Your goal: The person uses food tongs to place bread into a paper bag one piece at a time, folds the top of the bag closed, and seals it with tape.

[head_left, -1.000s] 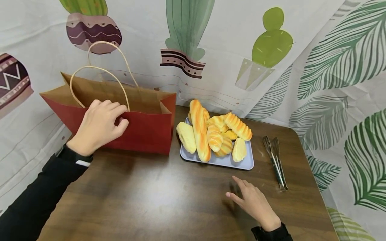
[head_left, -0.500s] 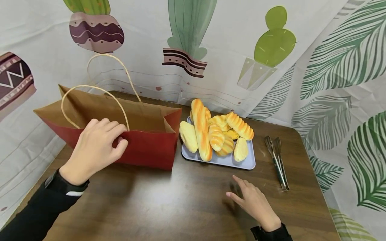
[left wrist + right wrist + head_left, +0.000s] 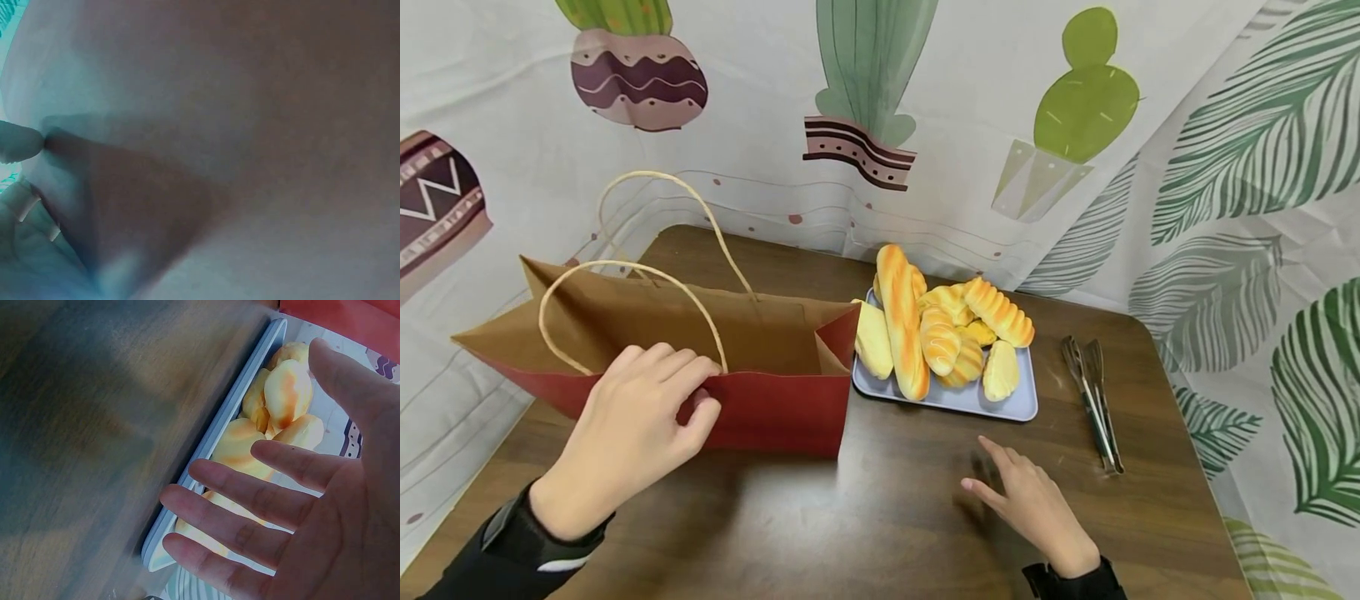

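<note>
A red paper bag with a brown inside and two cream rope handles stands at the left, its top open. My left hand pinches the near rim of the bag, thumb outside and fingers over the edge. In the left wrist view the bag's side fills most of the picture, with a thumb against its rim. My right hand hovers with fingers spread and nothing in it, in front of a pale lilac tray piled with several breads. A long bread lies across the tray's left part.
Metal tongs with dark handles lie right of the tray, near the right edge of the brown wooden table. A printed cloth with cacti and leaves hangs close behind the table.
My left hand has drawn the bag toward me and slightly left, uncovering the table's back left corner. The bag's right end now overlaps the tray's left edge in view. My right hand stays put.
</note>
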`<state>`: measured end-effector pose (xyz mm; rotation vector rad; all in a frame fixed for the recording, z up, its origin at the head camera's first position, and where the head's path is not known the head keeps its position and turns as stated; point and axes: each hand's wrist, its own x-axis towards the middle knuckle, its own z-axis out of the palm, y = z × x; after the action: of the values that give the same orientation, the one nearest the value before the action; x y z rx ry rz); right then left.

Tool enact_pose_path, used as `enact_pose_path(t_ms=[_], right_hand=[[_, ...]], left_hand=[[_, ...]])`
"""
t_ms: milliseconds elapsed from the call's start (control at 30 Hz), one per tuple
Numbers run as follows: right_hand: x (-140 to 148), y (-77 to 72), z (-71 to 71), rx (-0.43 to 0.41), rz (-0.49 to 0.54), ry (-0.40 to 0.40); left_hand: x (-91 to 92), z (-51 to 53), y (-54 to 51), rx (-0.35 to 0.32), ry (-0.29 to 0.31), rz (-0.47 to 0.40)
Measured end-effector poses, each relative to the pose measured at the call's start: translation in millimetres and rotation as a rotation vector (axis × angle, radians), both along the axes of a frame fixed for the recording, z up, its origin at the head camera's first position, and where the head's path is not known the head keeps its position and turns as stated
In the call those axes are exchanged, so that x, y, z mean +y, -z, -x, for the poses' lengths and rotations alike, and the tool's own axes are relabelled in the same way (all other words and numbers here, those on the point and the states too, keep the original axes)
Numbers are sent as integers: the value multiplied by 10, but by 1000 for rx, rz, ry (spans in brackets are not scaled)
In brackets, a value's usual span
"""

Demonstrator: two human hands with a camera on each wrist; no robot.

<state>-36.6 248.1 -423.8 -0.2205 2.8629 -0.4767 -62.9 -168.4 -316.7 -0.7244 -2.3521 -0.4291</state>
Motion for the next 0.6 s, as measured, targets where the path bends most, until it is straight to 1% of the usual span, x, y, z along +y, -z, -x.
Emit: enact_pose_path(t_ms=[167, 367, 467, 600], right_hand=[[-10, -4, -6, 4, 4, -3], [-17, -9, -21, 5, 6, -6], [-23, -8, -23, 12, 12, -10], [-32, -1, -19, 14, 14, -13]], left_hand=[[67, -142, -19, 2, 9, -14], [143, -323, -66, -20, -2, -12], [178, -400, -87, -27, -1, -7], [221, -485, -87, -34, 10, 11]])
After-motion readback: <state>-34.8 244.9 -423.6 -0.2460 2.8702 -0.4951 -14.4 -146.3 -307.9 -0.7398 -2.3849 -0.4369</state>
